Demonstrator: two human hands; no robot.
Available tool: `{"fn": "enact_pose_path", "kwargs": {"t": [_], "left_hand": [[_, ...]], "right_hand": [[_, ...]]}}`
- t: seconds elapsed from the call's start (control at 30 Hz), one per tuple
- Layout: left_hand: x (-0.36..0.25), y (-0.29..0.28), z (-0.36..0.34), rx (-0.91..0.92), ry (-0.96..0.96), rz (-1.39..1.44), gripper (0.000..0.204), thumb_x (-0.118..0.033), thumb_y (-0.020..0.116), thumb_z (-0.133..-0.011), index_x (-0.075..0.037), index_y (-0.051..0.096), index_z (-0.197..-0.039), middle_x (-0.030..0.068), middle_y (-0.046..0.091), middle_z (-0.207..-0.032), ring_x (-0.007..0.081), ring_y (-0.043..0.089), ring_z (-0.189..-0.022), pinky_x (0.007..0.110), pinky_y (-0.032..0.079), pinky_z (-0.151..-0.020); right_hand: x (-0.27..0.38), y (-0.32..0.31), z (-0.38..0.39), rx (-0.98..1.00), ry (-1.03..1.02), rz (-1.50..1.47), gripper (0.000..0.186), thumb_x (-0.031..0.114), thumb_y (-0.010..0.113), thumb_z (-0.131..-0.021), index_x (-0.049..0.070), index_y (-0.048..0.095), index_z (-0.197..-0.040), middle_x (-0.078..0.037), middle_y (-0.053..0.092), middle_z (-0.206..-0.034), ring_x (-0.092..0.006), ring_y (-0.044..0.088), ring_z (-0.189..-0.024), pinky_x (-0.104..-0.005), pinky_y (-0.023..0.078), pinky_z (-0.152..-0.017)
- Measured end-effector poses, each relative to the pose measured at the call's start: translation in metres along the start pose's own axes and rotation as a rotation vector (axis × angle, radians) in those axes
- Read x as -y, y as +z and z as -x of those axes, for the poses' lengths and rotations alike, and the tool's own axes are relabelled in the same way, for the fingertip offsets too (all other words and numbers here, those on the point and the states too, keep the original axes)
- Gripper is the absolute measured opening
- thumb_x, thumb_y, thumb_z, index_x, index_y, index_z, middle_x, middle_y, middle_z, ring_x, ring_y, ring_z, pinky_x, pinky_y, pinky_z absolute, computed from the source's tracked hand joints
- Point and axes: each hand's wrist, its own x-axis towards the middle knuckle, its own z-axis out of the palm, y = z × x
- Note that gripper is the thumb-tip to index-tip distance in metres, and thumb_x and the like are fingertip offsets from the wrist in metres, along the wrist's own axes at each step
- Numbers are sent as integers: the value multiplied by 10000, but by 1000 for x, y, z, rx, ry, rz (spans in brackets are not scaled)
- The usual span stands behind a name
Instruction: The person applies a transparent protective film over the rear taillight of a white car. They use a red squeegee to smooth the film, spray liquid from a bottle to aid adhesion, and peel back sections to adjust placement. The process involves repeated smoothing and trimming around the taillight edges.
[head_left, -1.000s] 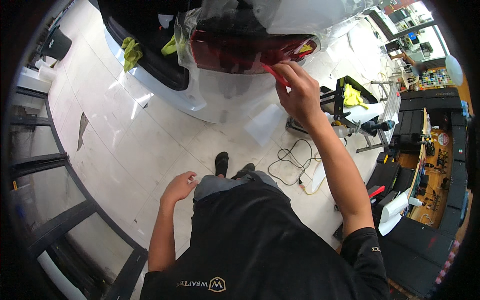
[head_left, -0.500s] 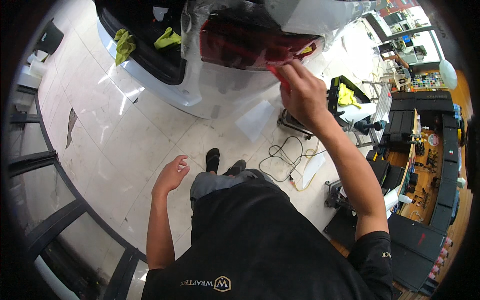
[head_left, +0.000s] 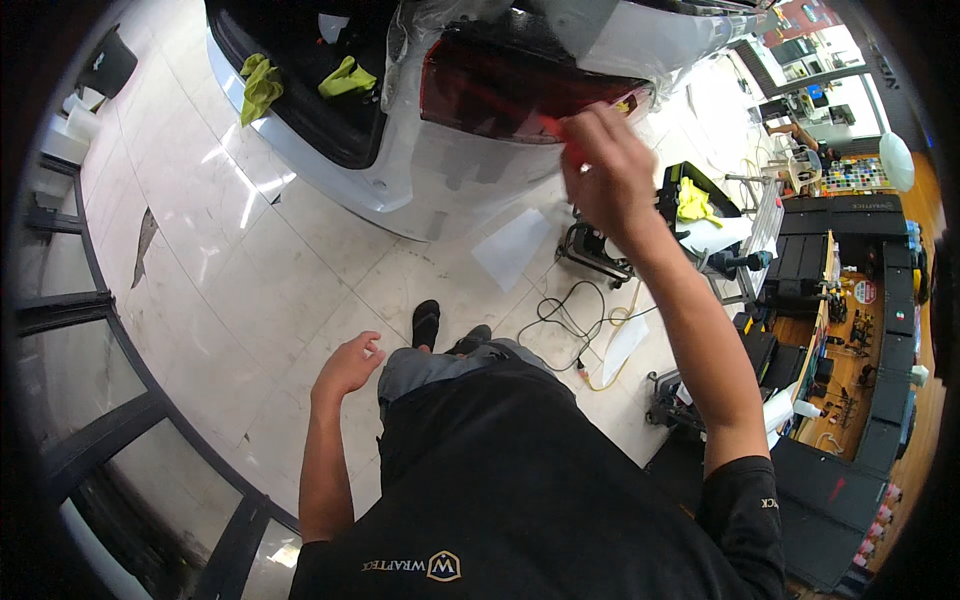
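Observation:
My right hand is closed on a red squeegee, a flat piece smeared by motion. It lies at the lower edge of the car's dark red tail light; whether it touches the surface I cannot tell. Clear film clings, wrinkled, around the lamp and the silver-white bodywork. Low on the left, my left hand hangs in the air over the floor, fingers loosely bent and apart, holding nothing.
Two yellow-green cloths lie at the car's open trunk edge. To the right stand a wheeled stool and an open black case with a yellow cloth. Cables and a white sheet lie on the tiles.
My right hand has moved the squeegee up from just under the tail light onto its lower part. The car has shifted slightly right in view. My left hand stays low, almost unchanged.

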Motion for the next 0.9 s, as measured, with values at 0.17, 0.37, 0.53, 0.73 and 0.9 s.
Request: {"fn": "enact_pose_path", "kwargs": {"t": [0.17,0.37,0.53,0.73,0.9], "left_hand": [[-37,-2,13,-35,44,17,412,-266,719,-1051,-51,680,-1400,161,783,-1234,303,750,-1099,427,584,-972],[-220,-3,-11,-604,546,194,162,-171,794,-968,-18,752,-995,122,731,-941,290,706,-860,408,561,-790],[-340,-17,-58,-981,843,186,170,-115,881,-901,-38,730,-914,82,687,-838,214,612,-730,367,495,-682],[-347,-7,-112,-1334,937,5,337,-104,976,-768,-68,702,-960,60,654,-956,260,619,-909,387,516,-787],[-361,-5,-140,-1504,992,-103,481,-205,1041,-737,-77,681,-1029,26,617,-1028,190,529,-931,339,439,-786]], "right_hand": [[-1,18,50,7,191,-27,274,27,759,-795,96,674,-1047,-106,652,-1010,-333,691,-942,-437,571,-763],[12,-15,132,-15,600,-324,203,-35,723,-843,11,665,-1032,-190,645,-934,-410,677,-832,-443,541,-721],[98,15,228,260,988,-641,163,-26,721,-849,-1,647,-992,-212,621,-888,-424,665,-827,-467,523,-721],[161,27,323,620,1085,-1027,160,10,725,-903,32,718,-1061,-200,687,-942,-408,713,-838,-435,570,-744],[121,43,383,708,1244,-998,112,22,732,-906,13,728,-1018,-182,707,-880,-334,722,-773,-409,570,-727]]}}
